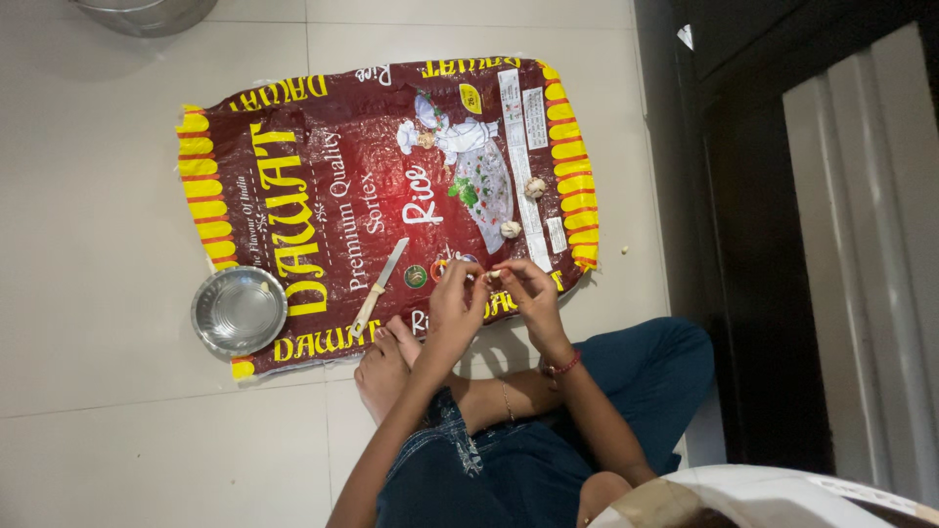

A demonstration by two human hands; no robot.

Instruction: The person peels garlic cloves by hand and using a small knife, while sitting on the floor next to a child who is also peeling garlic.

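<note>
maroon sack (333, 186) yellow-striped edges, silver bowl (239, 311)

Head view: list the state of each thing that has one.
Small piece: pinched between both hands.
Left hand: shut on it.
Right hand: shut on it.
Knife: lying flat on the sack, untouched.
Steel bowl: upright, empty.
Sack: spread flat on the floor.
Two garlic bulbs: whole, on the sack.

Count, from the head view:

- One woven sack (323, 186), maroon with yellow edging, flat on the tiled floor (98, 196).
- Two garlic bulbs on the sack's right part: one farther (535, 187), one nearer (511, 229).
- One small pale piece (495, 279) at the fingertips.
- One knife (380, 286), pale handle.
- One round steel plate (239, 310) at the sack's near-left corner.
- One steel vessel (147, 12), cut off at the far edge.
- Two hands: left hand (457, 298), right hand (528, 290).
- One small crumb (624, 250) on the tiles, right of the sack.
</note>
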